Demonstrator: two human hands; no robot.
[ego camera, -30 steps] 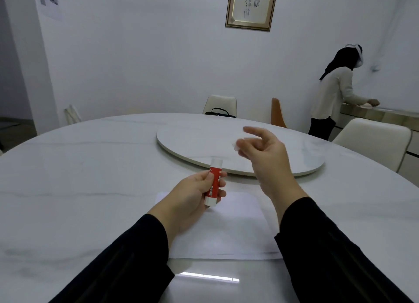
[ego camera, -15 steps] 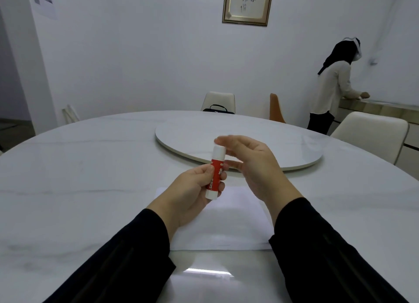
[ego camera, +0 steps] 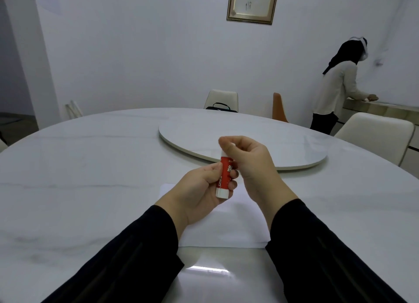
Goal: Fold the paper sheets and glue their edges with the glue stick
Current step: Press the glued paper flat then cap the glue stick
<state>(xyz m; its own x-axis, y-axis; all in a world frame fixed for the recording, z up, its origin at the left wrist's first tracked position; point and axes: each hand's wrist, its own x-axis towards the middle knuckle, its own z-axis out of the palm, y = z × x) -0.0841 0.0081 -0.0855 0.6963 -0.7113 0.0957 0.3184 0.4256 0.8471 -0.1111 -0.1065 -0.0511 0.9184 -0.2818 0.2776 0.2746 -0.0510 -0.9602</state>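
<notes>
A broad round white marble table (ego camera: 90, 178) carries a raised white turntable (ego camera: 249, 139), and nearer the seated person a flat white paper sheet (ego camera: 226, 230) lies unfolded. Above it, the left hand (ego camera: 199, 193) pinches the red body of a small red-and-white glue stick (ego camera: 224, 178), held upright and clear of the sheet, while the right hand (ego camera: 247, 162) is curled round its white top. The cap seems the business in hand; twisting or pulling squarely along the tube, with the lower grip firm, should serve best.
</notes>
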